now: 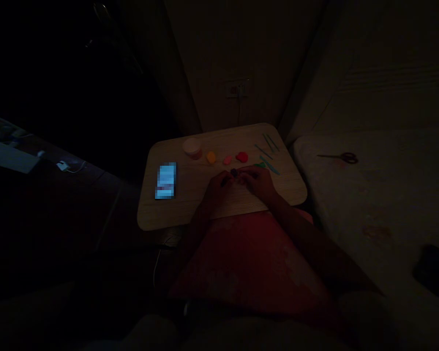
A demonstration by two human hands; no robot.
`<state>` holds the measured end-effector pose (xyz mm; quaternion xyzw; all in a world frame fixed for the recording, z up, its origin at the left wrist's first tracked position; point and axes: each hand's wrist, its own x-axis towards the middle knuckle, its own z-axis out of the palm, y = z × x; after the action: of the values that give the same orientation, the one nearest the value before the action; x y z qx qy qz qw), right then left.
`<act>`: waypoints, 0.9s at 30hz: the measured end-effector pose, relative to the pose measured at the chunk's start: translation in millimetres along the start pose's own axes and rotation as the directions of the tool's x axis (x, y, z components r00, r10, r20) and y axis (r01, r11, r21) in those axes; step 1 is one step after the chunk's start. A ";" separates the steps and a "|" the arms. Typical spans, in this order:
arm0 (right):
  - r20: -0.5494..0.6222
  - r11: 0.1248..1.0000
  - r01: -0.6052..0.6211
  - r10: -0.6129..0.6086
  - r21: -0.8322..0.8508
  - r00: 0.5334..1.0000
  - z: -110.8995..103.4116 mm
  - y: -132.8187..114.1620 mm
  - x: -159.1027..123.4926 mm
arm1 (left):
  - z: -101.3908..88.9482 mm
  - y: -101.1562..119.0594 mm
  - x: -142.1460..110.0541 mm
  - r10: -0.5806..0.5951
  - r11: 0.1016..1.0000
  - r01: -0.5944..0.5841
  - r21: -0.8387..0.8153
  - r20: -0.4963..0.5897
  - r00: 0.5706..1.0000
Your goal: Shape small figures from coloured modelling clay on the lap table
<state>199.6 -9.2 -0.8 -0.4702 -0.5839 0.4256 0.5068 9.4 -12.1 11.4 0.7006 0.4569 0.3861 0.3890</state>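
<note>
A: Exposure?
B: Very dim; the left side and lower edge sink to near-black. Brightest area: the pixelated phone screen.
A: Worktop?
B: Faintly lit, warm-toned. Hands in shadow, finger detail soft.
A: Glare?
B: Small pale glints at far left.

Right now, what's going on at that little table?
A person's left hand and right hand are together over the table, fingers around a small dark lump. Orange, pink and red lumps lie beyond; a lit phone lies to the left, thin blue-green tools to the right.
</note>
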 end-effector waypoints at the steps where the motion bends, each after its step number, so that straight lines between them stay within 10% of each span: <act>1: -0.007 1.000 -0.008 0.008 -0.010 1.000 -0.1 -0.2 -0.4 | -0.1 -0.4 0.1 0.006 1.000 -0.006 0.002 -0.001 1.000; 27: 0.061 0.992 0.044 -0.037 -0.120 0.997 -3.3 -5.5 -0.4 | 1.5 -4.9 0.4 0.025 1.000 -0.025 -0.008 -0.018 1.000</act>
<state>202.3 -10.7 4.9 -0.4758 -0.6326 0.3925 0.4684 9.2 -10.6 6.4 0.7012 0.4499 0.3989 0.3830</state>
